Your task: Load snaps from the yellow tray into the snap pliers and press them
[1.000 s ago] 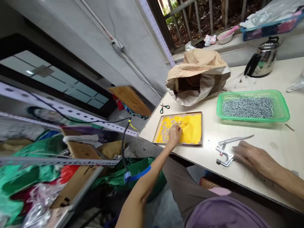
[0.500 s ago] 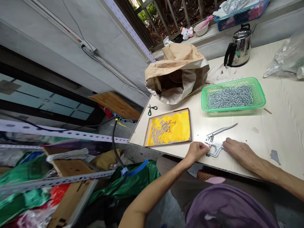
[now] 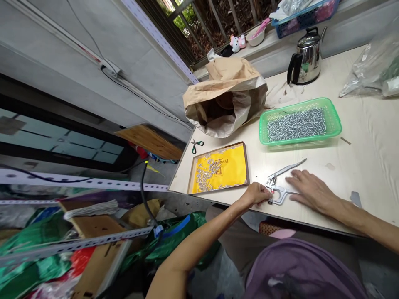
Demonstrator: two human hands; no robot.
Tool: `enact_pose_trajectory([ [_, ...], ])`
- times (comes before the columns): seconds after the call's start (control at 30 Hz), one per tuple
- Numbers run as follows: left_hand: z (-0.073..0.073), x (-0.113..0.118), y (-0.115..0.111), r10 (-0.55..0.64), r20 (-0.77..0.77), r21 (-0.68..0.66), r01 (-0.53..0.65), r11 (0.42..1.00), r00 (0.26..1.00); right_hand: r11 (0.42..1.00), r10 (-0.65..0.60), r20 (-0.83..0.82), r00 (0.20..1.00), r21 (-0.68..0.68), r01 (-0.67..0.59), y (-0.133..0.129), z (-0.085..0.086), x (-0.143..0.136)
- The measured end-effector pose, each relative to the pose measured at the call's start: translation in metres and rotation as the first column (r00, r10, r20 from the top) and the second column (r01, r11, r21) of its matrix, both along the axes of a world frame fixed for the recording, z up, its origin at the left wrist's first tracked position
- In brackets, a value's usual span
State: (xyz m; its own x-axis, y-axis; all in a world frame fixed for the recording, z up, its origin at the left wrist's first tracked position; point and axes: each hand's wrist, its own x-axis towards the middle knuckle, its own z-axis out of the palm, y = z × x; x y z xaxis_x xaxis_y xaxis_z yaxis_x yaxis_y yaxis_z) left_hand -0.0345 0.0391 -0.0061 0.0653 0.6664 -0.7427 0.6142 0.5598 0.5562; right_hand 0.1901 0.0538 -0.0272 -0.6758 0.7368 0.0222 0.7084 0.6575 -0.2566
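Observation:
A silver pair of hand-press pliers (image 3: 281, 192) with a spring and two spread handles lies on the table near its front edge. My left hand (image 3: 256, 194) is closed in a pinch right at the jaw end; what its fingertips hold is too small to make out. A small red spot shows at the jaw beside them. My right hand (image 3: 314, 193) is open, fingers apart, over the end of the lower handle. To the left of the pliers, a shallow box (image 3: 247, 164) with a yellow bottom holds many small silver metal pieces.
Behind the pliers stands a green basket (image 3: 335, 124) full of small metal pieces. An open brown paper bag (image 3: 226, 89), scissors (image 3: 197, 145), a steel kettle (image 3: 309, 62) and a clear plastic bag (image 3: 369, 72) are also on the table. Its left edge drops off beside the box.
My right hand has opened its fingers and moved forward over the handle end, which it was gripping before. My left hand stays pinched at the jaw. The view has shifted slightly.

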Motion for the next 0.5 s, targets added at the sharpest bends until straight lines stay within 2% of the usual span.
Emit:
enact_pose_trajectory([
  [0.07, 0.001, 0.001, -0.001, -0.001, -0.005, -0.004, 0.001, 1.0, 1.0, 0.995, -0.014, -0.017, 1.0, 0.1, 0.016, 0.011, -0.006, 0.006],
  [0.13, 0.002, 0.001, -0.002, -0.003, -0.002, -0.012, 0.003, 1.0, 1.0, 0.991, 0.001, -0.004, 1.0, 0.135, -0.001, 0.022, -0.009, 0.009],
  [0.23, 0.001, 0.001, -0.002, -0.002, 0.001, -0.014, 0.002, 1.0, 1.0, 0.992, 0.045, 0.025, 0.999, 0.114, -0.048, 0.03, -0.007, 0.008],
  [0.4, 0.0, -0.001, -0.002, -0.033, -0.032, -0.029, 0.032, 0.999, 0.999, 0.993, 0.047, 0.074, 0.996, 0.1, -0.055, 0.028, 0.006, 0.001],
  [0.47, 0.002, 0.0, -0.006, -0.092, -0.095, 0.02, 0.095, 0.995, 0.991, 0.994, 0.054, 0.052, 0.997, 0.089, -0.059, 0.025, 0.009, 0.0],
  [0.5, 0.003, 0.002, -0.01, -0.12, -0.161, 0.095, 0.137, 0.986, 0.98, 0.995, 0.057, 0.036, 0.998, 0.076, -0.059, 0.023, 0.01, 0.001],
])
